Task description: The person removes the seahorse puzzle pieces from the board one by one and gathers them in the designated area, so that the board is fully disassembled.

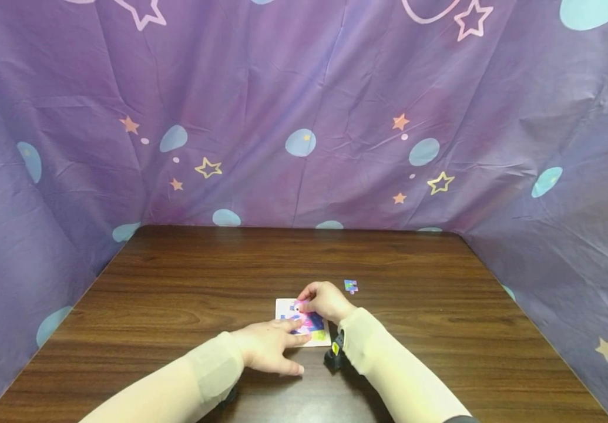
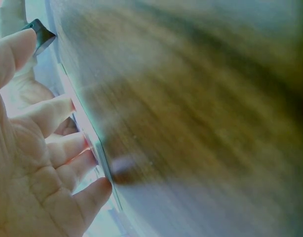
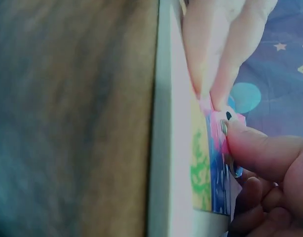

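A small white-bordered jigsaw board [image 1: 281,304] with a pink, blue and yellow picture lies on the table in the head view. My left hand [image 1: 268,348] rests on its lower left part with the fingers stretched out, the thumb apart over the wood. At the board's upper part, my right hand [image 1: 329,302] pinches a pink jigsaw piece with an eye print [image 3: 229,118] between thumb and fingers. In the right wrist view this piece sits tilted against the picture, beside the left fingertips [image 3: 220,94]. Whether it lies fully in the board cannot be seen.
One loose blue and pink jigsaw piece [image 1: 350,285] lies on the table beyond the right hand. The brown wooden table [image 1: 203,264] is enclosed by a purple cloth [image 1: 251,106] with stars. A black wrist camera [image 1: 333,356] hangs under the right wrist.
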`<move>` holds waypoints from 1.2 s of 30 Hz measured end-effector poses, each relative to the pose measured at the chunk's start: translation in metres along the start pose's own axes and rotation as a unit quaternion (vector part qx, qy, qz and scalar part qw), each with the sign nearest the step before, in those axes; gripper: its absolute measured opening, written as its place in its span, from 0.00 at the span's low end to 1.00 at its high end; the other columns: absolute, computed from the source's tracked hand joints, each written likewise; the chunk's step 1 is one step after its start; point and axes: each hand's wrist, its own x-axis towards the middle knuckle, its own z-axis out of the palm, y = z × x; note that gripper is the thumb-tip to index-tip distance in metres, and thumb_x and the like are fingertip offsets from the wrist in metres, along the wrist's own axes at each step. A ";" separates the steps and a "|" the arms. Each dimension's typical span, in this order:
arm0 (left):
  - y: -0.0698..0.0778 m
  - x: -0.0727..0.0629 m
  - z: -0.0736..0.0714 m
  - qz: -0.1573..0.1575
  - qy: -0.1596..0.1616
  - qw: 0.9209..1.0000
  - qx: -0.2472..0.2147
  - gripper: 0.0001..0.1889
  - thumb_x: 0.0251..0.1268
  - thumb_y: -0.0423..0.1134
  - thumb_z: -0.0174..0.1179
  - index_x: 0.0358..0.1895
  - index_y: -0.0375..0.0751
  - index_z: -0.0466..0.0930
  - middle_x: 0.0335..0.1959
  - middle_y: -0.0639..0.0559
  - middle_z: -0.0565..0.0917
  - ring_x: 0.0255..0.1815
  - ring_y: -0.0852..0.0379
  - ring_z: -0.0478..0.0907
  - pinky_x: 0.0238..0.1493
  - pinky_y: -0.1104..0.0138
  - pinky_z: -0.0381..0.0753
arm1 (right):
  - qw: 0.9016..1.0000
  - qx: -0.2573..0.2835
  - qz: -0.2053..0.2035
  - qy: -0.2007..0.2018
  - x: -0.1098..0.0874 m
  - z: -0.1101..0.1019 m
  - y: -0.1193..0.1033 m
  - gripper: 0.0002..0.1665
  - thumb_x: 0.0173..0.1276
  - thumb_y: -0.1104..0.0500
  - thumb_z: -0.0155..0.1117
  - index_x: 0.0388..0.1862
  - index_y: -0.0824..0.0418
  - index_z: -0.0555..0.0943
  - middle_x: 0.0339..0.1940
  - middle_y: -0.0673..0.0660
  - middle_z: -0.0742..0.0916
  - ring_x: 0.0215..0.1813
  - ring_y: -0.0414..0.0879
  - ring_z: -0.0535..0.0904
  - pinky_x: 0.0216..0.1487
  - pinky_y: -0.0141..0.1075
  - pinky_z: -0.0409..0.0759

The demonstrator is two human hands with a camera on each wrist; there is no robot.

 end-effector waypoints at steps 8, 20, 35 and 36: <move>0.000 0.000 0.000 -0.001 -0.001 1.000 -0.001 0.36 0.58 0.69 0.53 0.70 0.61 0.66 0.76 0.52 0.57 0.74 0.50 0.56 0.71 0.57 0.59 | 1.000 0.019 0.008 -0.002 -0.001 0.000 0.002 0.08 0.51 0.70 0.72 0.31 0.64 0.86 0.25 0.50 0.84 0.30 0.40 0.76 0.35 0.32 0.76; 0.000 0.001 0.001 -0.001 0.001 1.000 -0.001 0.36 0.58 0.69 0.53 0.70 0.61 0.67 0.76 0.52 0.58 0.74 0.50 0.56 0.71 0.58 0.59 | 0.997 0.068 0.032 -0.027 -0.003 -0.006 -0.001 0.09 0.52 0.71 0.69 0.35 0.68 0.85 0.28 0.52 0.85 0.32 0.40 0.76 0.35 0.31 0.76; 0.000 0.000 0.001 -0.003 -0.002 1.000 -0.004 0.37 0.58 0.69 0.53 0.70 0.62 0.66 0.76 0.52 0.57 0.74 0.51 0.55 0.71 0.59 0.58 | 0.998 0.062 0.017 -0.023 -0.003 -0.005 0.003 0.11 0.50 0.72 0.69 0.29 0.65 0.77 0.22 0.50 0.78 0.27 0.41 0.72 0.27 0.30 0.70; 0.000 0.001 0.001 -0.003 -0.001 1.000 -0.003 0.37 0.58 0.69 0.53 0.70 0.62 0.66 0.76 0.52 0.57 0.74 0.51 0.55 0.71 0.59 0.58 | 0.997 0.071 0.022 -0.024 -0.003 -0.005 0.003 0.10 0.50 0.73 0.68 0.30 0.65 0.77 0.22 0.50 0.78 0.26 0.41 0.72 0.27 0.29 0.70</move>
